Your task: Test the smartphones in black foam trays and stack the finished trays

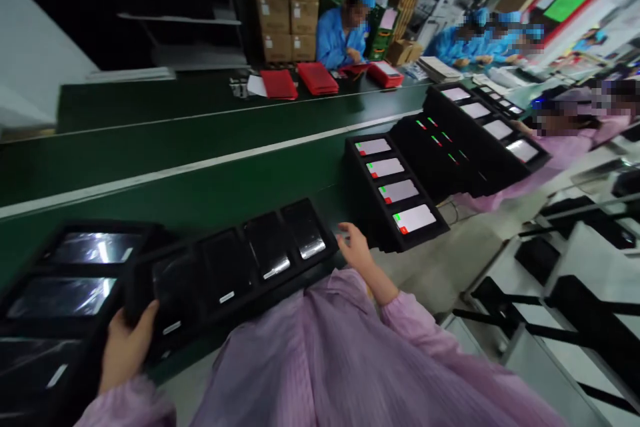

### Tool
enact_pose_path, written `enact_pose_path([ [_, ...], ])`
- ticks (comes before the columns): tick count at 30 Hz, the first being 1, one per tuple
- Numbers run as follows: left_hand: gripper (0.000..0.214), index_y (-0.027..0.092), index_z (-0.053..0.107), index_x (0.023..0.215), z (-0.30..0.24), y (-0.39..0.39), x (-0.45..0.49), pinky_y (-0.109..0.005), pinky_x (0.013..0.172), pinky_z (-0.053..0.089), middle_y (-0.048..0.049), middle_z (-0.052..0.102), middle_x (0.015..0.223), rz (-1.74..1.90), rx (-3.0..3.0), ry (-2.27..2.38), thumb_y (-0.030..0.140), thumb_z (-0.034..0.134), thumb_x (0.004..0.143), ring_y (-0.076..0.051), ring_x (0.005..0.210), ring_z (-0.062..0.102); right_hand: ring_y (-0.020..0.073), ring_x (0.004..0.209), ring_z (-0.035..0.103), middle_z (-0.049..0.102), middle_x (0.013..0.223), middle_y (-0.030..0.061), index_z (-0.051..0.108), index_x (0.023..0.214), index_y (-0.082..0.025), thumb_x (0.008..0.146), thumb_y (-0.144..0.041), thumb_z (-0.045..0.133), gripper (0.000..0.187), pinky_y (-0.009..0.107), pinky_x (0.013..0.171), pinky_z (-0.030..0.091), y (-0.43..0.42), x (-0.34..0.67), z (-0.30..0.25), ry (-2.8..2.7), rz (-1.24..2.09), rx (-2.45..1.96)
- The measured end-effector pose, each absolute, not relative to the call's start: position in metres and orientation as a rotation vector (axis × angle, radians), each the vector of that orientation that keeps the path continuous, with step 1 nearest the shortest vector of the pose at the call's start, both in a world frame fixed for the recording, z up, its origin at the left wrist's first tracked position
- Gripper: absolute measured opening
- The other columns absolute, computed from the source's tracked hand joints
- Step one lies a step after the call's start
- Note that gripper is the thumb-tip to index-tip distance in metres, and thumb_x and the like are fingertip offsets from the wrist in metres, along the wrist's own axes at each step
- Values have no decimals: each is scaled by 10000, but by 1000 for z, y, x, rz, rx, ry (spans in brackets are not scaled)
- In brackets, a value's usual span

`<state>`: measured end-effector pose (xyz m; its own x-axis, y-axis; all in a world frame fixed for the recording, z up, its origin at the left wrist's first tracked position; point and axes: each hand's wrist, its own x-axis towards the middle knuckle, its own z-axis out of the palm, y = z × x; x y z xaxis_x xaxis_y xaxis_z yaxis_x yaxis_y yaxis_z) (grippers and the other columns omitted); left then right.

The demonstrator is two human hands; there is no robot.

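Note:
A long black foam tray lies crosswise in front of me, with several dark-screened phones set in its slots. My left hand grips its left end, thumb on top and the other fingers mostly hidden. Beside the tray's right end is my right hand, its fingers apart and slightly bent; whether the fingertips touch the tray I cannot tell. At far left, another black tray holds more dark devices under shiny film.
On the green bench, black trays to the right carry phones with lit screens. Red packs lie across the bench before a person in blue. A pink sleeve shows at right, near white-topped racks.

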<state>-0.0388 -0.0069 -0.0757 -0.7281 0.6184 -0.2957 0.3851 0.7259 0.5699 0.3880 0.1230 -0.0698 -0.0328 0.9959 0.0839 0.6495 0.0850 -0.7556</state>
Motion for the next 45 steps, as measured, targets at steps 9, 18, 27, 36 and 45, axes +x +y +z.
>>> enact_pose_path([
  [9, 1314, -108, 235, 1552, -87, 0, 10, -767, 962, 421, -461, 436, 1418, 621, 688, 2646, 770, 610, 649, -630, 1339, 434, 342, 1367, 529, 594, 1450, 209, 610, 1306, -176, 932, -199, 628, 375, 573, 1094, 469, 110, 252, -79, -2462, 720, -1469],
  [18, 1113, 42, 216, 1615, -87, 40, 5, -674, 1021, 380, -394, 291, 1550, 423, 734, 2698, 580, 674, 754, -543, 1362, 401, 286, 1208, 616, 675, 1172, 148, 575, 1118, -183, 883, -128, 613, 244, 472, 1053, 525, 97, 186, -87, -2450, 1107, -1275],
  [27, 1178, 102, 216, 1625, -99, 37, 3, -708, 1028, 338, -384, 218, 1584, 441, 764, 2653, 613, 723, 692, -572, 1381, 349, 317, 1366, 524, 615, 1323, 166, 517, 978, -232, 792, -112, 680, 274, 559, 1143, 447, 90, 174, -102, -2311, 1181, -1249],
  [36, 1029, 109, 288, 1588, -101, 34, 0, -692, 1017, 364, -333, 300, 1538, 543, 725, 2659, 480, 707, 724, -534, 1340, 386, 253, 1199, 638, 684, 1197, 102, 538, 996, -249, 867, -129, 594, 184, 461, 1024, 537, 113, 219, -91, -2253, 1163, -1194],
  [45, 1081, 110, 245, 1591, -99, 33, -3, -673, 1027, 379, -310, 337, 1504, 576, 699, 2664, 444, 745, 693, -508, 1322, 395, 294, 1032, 639, 661, 1022, 94, 500, 872, -254, 788, -159, 632, 183, 493, 959, 532, 129, 246, -107, -2148, 858, -1488],
])
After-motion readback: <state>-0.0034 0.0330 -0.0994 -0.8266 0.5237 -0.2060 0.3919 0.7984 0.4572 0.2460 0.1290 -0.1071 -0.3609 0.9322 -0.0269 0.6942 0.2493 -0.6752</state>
